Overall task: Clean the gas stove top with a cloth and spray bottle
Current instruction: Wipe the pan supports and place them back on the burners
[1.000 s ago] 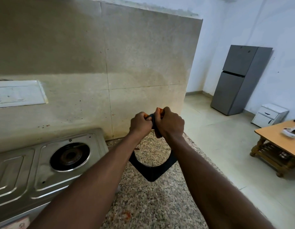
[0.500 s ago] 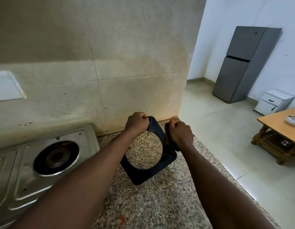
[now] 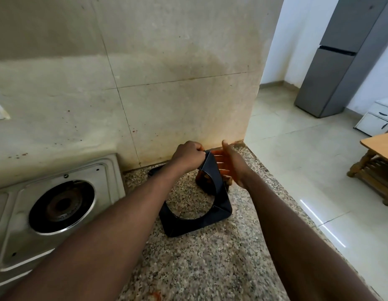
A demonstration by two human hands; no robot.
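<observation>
Your left hand (image 3: 188,156) is closed tight, fingers curled round the top corner of a black square frame (image 3: 195,220) with a large round hole through it. The frame stands tilted on its lower edge on the speckled granite tabletop (image 3: 199,268), with the top corner raised toward the wall. Your right hand (image 3: 231,168) is opened wide, fingers straight and spread, palm turned toward the frame's right side; it holds nothing, and I cannot tell whether the fingertips touch the frame or hang just beside it. Behind the frame's upper right limb sits a dark lump with brownish patches (image 3: 207,181), partly hidden by the frame and your right fingers, so I cannot say what it is. The gas stove (image 3: 110,170) lies on the tabletop at your left, against the stained tiled wall (image 3: 167,105), its steel top bare round the dark burner (image 3: 61,205), which has no support over it. Your left forearm crosses between stove and frame, covering the stove's near right corner, and a dark curved piece (image 3: 153,170) shows just above that forearm near the wall. Off the tabletop's right edge is the pale tiled floor (image 3: 297,159), with a grey fridge (image 3: 336,61), a white drawer unit (image 3: 377,120) and a wooden side table (image 3: 380,144) well apart from you.
</observation>
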